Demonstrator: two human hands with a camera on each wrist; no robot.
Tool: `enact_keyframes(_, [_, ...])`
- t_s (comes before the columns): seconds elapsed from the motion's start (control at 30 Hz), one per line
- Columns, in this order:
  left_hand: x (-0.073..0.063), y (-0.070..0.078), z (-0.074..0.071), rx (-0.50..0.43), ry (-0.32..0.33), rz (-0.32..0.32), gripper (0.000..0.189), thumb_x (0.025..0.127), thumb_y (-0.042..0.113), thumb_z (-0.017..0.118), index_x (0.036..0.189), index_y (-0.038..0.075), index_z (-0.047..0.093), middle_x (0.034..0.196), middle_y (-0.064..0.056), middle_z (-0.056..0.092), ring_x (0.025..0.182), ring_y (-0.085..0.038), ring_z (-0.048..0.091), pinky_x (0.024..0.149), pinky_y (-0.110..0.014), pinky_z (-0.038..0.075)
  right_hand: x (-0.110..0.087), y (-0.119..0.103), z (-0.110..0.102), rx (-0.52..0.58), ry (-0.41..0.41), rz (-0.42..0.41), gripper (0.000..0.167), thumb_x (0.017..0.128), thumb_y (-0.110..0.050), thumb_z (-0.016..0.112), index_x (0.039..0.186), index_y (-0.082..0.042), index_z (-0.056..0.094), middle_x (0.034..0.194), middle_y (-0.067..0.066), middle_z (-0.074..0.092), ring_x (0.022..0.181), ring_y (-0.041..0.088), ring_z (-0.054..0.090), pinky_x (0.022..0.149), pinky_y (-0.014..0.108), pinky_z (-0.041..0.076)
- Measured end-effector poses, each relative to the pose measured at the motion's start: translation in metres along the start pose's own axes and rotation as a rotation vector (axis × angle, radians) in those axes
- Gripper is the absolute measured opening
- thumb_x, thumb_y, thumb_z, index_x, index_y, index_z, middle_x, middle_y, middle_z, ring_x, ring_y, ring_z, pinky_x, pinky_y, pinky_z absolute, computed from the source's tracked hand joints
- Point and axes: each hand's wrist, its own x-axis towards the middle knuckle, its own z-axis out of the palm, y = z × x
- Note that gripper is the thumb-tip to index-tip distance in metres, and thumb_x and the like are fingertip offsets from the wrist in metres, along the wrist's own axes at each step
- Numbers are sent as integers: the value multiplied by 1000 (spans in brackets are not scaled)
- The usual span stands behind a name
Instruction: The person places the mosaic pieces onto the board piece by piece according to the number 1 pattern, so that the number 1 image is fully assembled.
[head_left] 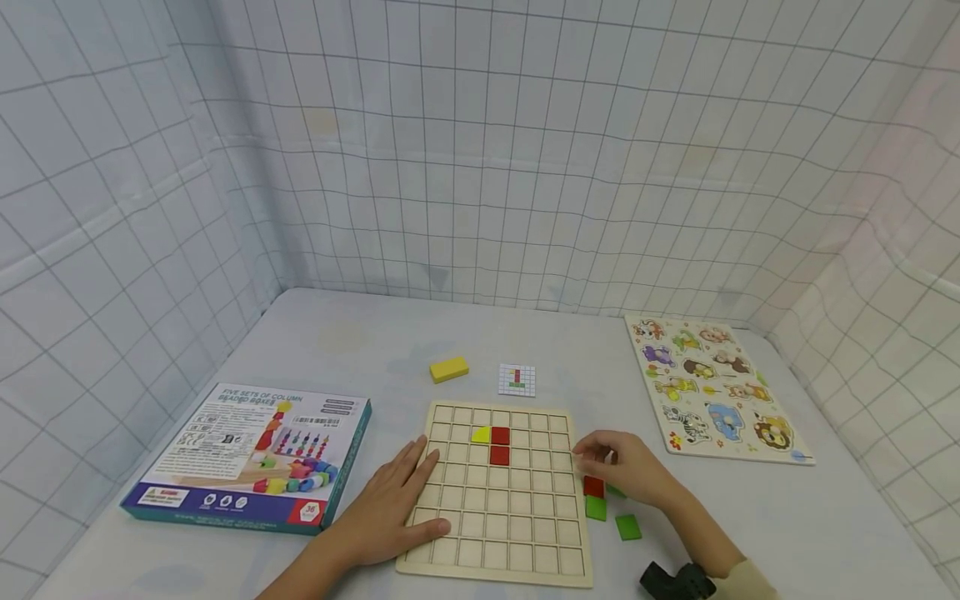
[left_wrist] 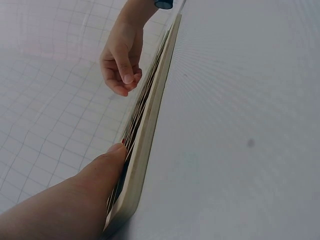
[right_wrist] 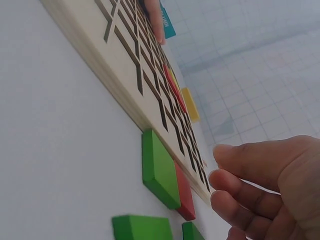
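Observation:
A wooden grid board lies in front of me. My left hand lies spread over its left edge, with the thumb on the lower left squares. Two red square tiles stand one below the other in the upper middle, and a yellow curved-edge tile is left of the upper one. My right hand hovers at the board's right edge, fingers loosely bent with nothing visible in them. Near it are a loose red tile and several green tiles, one partly hidden under the hand.
Behind the board are a yellow block and a small pattern card printed with a coloured figure. A beaded toy box lies at the left. An animal puzzle board lies at the back right. Grid-patterned cloth walls surround the table.

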Motion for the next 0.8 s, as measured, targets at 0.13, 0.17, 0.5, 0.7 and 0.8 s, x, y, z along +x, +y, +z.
enact_keyframes(0.13, [0,0,0,0,0,-1,91,91,63,53,155,5,24,162,-17,9,147,-37,8,109,-63,18,-3,4,-4,-31,-34,-10,13,90,-18,71,101,-10,70,83,-3,60,75,11,53,65,27,46])
enact_keyframes(0.17, [0,0,0,0,0,-1,91,91,63,53,155,5,24,162,-17,9,147,-37,8,109,-63,18,-4,5,-4,-37,-44,-12,13,90,-18,72,100,-10,70,83,-3,60,75,11,53,65,27,46])
enact_keyframes(0.5, [0,0,0,-4,-1,-4,91,91,63,53,155,5,24,162,-17,9,147,-37,8,109,-63,18,-7,10,-7,-78,-101,-1,19,83,-25,80,95,-14,70,86,-3,59,72,10,51,62,27,45])
enact_keyframes(0.7, [0,0,0,-4,-5,-7,91,91,63,53,155,5,24,162,-16,9,147,-37,8,110,-63,17,-6,9,-7,-72,-112,9,16,83,-25,79,90,-14,70,84,-1,57,71,11,50,62,26,44])
enact_keyframes(0.8, [0,0,0,1,-2,-6,92,91,64,53,155,5,24,162,-16,9,147,-37,8,110,-62,18,-6,7,-8,-75,-115,11,16,83,-24,79,89,-13,69,84,-1,56,72,11,49,62,26,44])
